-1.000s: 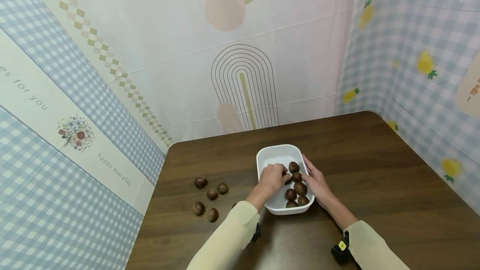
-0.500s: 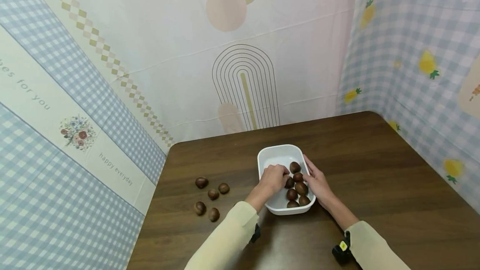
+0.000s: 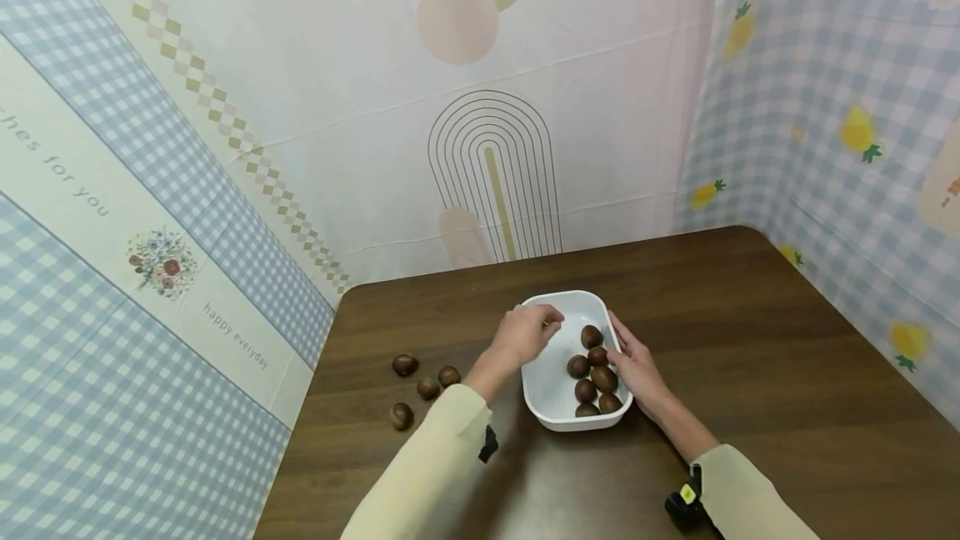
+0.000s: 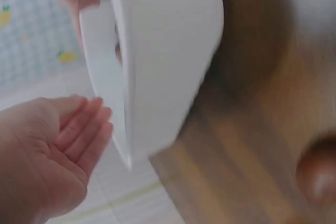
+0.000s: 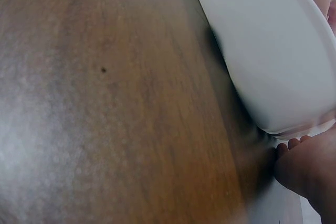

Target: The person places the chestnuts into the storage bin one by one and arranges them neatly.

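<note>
A white rectangular dish [image 3: 546, 394] stands on the table with several brown chestnuts [image 3: 603, 378] gathered along its right side. My right hand [image 3: 641, 373] grips the dish's right wall, thumb over the rim and fingers outside; in the right wrist view those fingers [image 5: 293, 143] lie against the end of the dish. Over the dish's left rim hovers my left hand [image 3: 521, 334]. Its fingers [image 4: 86, 137] are loosely bent and hold nothing, as the left wrist view shows. More chestnuts [image 3: 405, 365] lie on the table to the left, some hidden behind the left sleeve.
The brown wooden table [image 3: 712, 298] meets a hung cloth [image 3: 360, 165] at its back and checked cloths at both sides. One loose chestnut [image 4: 319, 171] shows blurred at the right of the left wrist view.
My left hand has let go of a chestnut in the dish and moved up and left to the rim. The right hand keeps its grip on the dish.
</note>
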`<state>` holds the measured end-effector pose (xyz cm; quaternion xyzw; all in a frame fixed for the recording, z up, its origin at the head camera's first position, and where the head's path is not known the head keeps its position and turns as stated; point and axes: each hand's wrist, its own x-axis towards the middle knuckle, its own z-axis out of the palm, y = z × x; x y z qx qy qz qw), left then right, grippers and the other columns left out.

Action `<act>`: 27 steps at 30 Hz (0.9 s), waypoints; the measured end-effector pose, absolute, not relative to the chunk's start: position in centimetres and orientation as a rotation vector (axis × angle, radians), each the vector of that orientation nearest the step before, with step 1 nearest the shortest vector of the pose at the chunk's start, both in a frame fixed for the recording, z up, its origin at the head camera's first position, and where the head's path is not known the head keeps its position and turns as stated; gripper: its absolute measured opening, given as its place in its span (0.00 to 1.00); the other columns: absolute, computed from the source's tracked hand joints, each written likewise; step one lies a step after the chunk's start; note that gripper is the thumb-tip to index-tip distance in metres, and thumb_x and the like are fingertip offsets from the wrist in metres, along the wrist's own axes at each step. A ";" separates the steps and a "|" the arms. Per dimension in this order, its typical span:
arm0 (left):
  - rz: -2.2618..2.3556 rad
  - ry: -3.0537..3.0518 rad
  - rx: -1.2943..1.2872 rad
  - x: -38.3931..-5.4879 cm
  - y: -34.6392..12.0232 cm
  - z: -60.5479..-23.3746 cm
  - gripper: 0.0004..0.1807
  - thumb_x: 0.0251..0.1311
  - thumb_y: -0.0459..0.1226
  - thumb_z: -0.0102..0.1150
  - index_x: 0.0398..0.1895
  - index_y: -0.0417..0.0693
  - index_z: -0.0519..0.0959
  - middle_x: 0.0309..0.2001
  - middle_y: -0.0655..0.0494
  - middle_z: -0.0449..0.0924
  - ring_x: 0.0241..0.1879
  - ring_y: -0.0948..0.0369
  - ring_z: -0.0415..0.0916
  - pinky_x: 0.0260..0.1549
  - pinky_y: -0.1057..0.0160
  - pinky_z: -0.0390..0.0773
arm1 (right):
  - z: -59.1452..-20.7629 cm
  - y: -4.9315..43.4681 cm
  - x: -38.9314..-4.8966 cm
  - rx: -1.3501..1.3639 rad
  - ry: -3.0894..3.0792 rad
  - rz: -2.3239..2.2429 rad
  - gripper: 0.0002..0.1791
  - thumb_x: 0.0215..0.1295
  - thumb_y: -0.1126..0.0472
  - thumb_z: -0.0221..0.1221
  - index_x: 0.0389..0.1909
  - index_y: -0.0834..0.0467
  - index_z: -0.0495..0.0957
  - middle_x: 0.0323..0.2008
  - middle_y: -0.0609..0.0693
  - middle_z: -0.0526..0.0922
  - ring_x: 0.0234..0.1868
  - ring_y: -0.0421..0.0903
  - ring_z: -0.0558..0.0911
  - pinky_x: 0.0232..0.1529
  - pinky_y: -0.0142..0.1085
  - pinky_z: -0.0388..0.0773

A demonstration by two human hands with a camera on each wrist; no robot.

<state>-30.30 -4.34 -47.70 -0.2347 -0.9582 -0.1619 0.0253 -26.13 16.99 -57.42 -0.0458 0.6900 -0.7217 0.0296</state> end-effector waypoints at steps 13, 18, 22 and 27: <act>-0.607 -2.790 -0.459 -32.8 -14.5 -46.0 0.13 0.75 0.37 0.65 0.59 0.49 0.86 0.51 0.54 0.90 0.48 0.53 0.88 0.48 0.50 0.85 | -57.8 17.0 -26.2 -0.200 2.102 -2.263 0.43 0.74 0.77 0.46 0.87 0.54 0.48 0.85 0.57 0.52 0.82 0.56 0.55 0.60 0.16 0.63; -0.568 -2.799 -0.265 -32.5 -19.0 -46.9 0.17 0.74 0.37 0.66 0.63 0.48 0.85 0.54 0.48 0.89 0.48 0.47 0.88 0.47 0.45 0.85 | -57.8 17.0 -26.1 -0.197 2.110 -2.256 0.43 0.74 0.77 0.46 0.87 0.55 0.48 0.85 0.57 0.52 0.82 0.57 0.56 0.60 0.16 0.63; -0.546 -2.815 -0.182 -31.9 -22.0 -48.0 0.18 0.74 0.37 0.66 0.65 0.48 0.83 0.57 0.46 0.87 0.46 0.44 0.87 0.46 0.42 0.85 | -57.7 17.0 -26.1 -0.189 2.098 -2.263 0.43 0.74 0.77 0.46 0.87 0.55 0.48 0.85 0.57 0.52 0.82 0.57 0.55 0.60 0.16 0.63; -0.523 -2.830 -0.162 -30.6 -24.9 -49.4 0.19 0.73 0.36 0.66 0.65 0.46 0.83 0.57 0.43 0.87 0.44 0.44 0.87 0.45 0.41 0.84 | -57.4 17.1 -26.0 -0.186 2.093 -2.253 0.43 0.74 0.77 0.46 0.87 0.55 0.47 0.85 0.57 0.51 0.82 0.57 0.55 0.59 0.16 0.63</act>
